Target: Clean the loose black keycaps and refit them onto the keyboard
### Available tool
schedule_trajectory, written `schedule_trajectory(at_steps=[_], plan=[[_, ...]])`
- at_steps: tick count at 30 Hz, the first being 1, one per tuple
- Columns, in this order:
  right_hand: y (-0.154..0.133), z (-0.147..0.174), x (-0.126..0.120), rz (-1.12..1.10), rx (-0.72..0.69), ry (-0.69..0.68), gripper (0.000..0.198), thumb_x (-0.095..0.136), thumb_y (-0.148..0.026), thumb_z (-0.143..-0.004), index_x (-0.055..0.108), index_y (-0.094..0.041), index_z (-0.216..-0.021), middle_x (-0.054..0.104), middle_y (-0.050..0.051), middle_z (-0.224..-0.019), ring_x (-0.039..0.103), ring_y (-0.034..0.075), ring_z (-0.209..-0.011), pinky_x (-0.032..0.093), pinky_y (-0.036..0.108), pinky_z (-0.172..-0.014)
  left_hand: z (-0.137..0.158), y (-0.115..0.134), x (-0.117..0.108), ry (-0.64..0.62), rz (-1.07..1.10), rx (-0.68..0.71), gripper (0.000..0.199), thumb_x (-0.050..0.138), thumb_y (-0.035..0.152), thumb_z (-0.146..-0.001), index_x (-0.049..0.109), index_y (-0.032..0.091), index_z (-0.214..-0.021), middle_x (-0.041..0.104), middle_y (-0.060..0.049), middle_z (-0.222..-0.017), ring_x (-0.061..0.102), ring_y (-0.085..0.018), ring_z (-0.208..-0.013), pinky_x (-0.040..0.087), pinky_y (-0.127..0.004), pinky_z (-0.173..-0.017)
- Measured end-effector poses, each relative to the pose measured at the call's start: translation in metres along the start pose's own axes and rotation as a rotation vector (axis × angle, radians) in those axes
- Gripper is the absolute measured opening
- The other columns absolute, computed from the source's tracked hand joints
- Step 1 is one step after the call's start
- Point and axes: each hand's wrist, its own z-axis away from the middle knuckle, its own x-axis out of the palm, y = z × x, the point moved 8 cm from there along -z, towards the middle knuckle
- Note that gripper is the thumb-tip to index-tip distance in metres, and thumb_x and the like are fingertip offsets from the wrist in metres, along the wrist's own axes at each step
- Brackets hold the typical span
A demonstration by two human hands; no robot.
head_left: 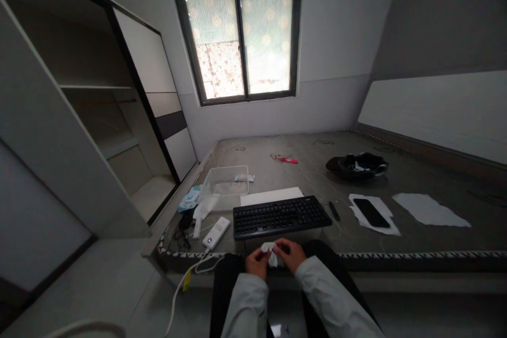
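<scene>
Both hands hold a crumpled white tissue [272, 259] low in front of me, near the edge of the mattress. My left hand [257, 263] pinches its left side with closed fingers. On the other side, my right hand [291, 255] grips the tissue between thumb and fingers. Just beyond the hands lies a black keyboard [281, 216], slightly tilted, with a white sheet or flat box [273, 196] behind it. A white power strip [216, 233] with a cable rests left of the keyboard.
A clear plastic bin [225, 182] stands behind the power strip, beside blue-white packets [189, 199]. To the right are a small dark stick [335, 211], a phone [371, 213] on white paper, another paper sheet [430, 209] and a dark cap [356, 165]. A red item [285, 159] lies farther back.
</scene>
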Motion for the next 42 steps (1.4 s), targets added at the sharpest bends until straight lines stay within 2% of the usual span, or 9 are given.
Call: schedule_trajectory(at_steps=[5,10,12,17,21,28,32,37,42], plan=[[-0.009,0.003,-0.009,0.006,-0.064,0.068,0.036,0.051,-0.036,-0.075,0.052,-0.022,-0.108,0.065,-0.001,-0.067,0.060,0.015,-0.062,0.048,0.025,-0.064,0.003,0.010,0.000,-0.028,0.001,0.009,0.026,0.071,0.025,-0.054,0.072,0.012,-0.076,0.072,-0.007,-0.073,0.065,-0.024,-0.072,0.051,-0.033,-0.070],[-0.021,0.006,-0.006,0.103,-0.260,0.032,0.026,0.042,-0.032,-0.082,0.063,-0.021,-0.094,0.066,0.004,-0.091,0.060,0.018,-0.085,0.046,0.029,-0.079,0.001,0.006,-0.003,0.009,-0.004,-0.005,0.028,0.070,0.021,-0.054,0.071,0.010,-0.080,0.072,-0.008,-0.075,0.065,-0.023,-0.073,0.051,-0.033,-0.072],[-0.024,0.007,-0.004,0.124,-0.309,0.019,0.026,0.044,-0.029,-0.082,0.064,-0.021,-0.096,0.065,0.005,-0.095,0.058,0.018,-0.090,0.045,0.030,-0.081,0.000,0.002,-0.002,0.006,0.029,-0.032,0.030,0.070,0.020,-0.054,0.071,0.009,-0.082,0.072,-0.009,-0.077,0.065,-0.023,-0.074,0.051,-0.033,-0.072],[-0.024,0.005,-0.004,0.175,-0.313,0.030,0.027,0.052,-0.029,-0.077,0.063,-0.023,-0.101,0.063,0.006,-0.095,0.058,0.018,-0.088,0.048,0.029,-0.075,0.000,0.000,0.003,-0.005,0.093,-0.089,0.030,0.072,0.020,-0.053,0.070,0.009,-0.081,0.072,-0.008,-0.075,0.066,-0.023,-0.075,0.051,-0.033,-0.074],[-0.022,0.003,-0.004,0.203,-0.363,0.039,0.024,0.053,-0.025,-0.076,0.065,-0.025,-0.097,0.060,0.005,-0.097,0.057,0.017,-0.091,0.047,0.031,-0.080,0.001,0.002,0.005,0.006,0.115,-0.147,0.033,0.074,0.020,-0.051,0.070,0.008,-0.081,0.072,-0.008,-0.075,0.066,-0.024,-0.077,0.051,-0.033,-0.073],[-0.016,0.001,0.000,0.218,-0.350,-0.010,0.025,0.057,-0.028,-0.075,0.065,-0.023,-0.098,0.063,0.005,-0.092,0.059,0.017,-0.087,0.047,0.031,-0.081,0.001,-0.007,0.005,-0.003,0.131,-0.208,0.039,0.076,0.025,-0.048,0.069,0.007,-0.082,0.071,-0.010,-0.073,0.066,-0.026,-0.070,0.053,-0.032,-0.058],[-0.018,0.000,-0.002,0.221,-0.343,-0.024,0.025,0.058,-0.031,-0.075,0.065,-0.023,-0.098,0.064,0.006,-0.093,0.059,0.019,-0.087,0.047,0.032,-0.081,-0.002,-0.007,0.003,0.009,0.104,-0.176,0.033,0.076,0.023,-0.046,0.070,0.006,-0.074,0.070,-0.010,-0.069,0.066,-0.026,-0.071,0.053,-0.033,-0.063],[-0.017,-0.001,-0.002,0.223,-0.322,-0.013,0.026,0.059,-0.032,-0.075,0.065,-0.023,-0.098,0.065,0.005,-0.092,0.060,0.018,-0.084,0.047,0.032,-0.079,-0.003,-0.007,0.005,-0.030,0.154,-0.169,0.037,0.077,0.022,-0.047,0.069,0.007,-0.080,0.071,-0.012,-0.079,0.065,-0.028,-0.081,0.051,-0.037,-0.075],[-0.022,0.000,-0.006,0.147,-0.324,-0.001,0.025,0.055,-0.033,-0.078,0.065,-0.024,-0.099,0.066,0.004,-0.094,0.060,0.018,-0.088,0.046,0.030,-0.081,-0.003,-0.011,0.006,-0.041,0.225,-0.205,0.045,0.078,0.024,-0.045,0.069,0.007,-0.086,0.071,-0.012,-0.083,0.065,-0.028,-0.082,0.052,-0.036,-0.073]])
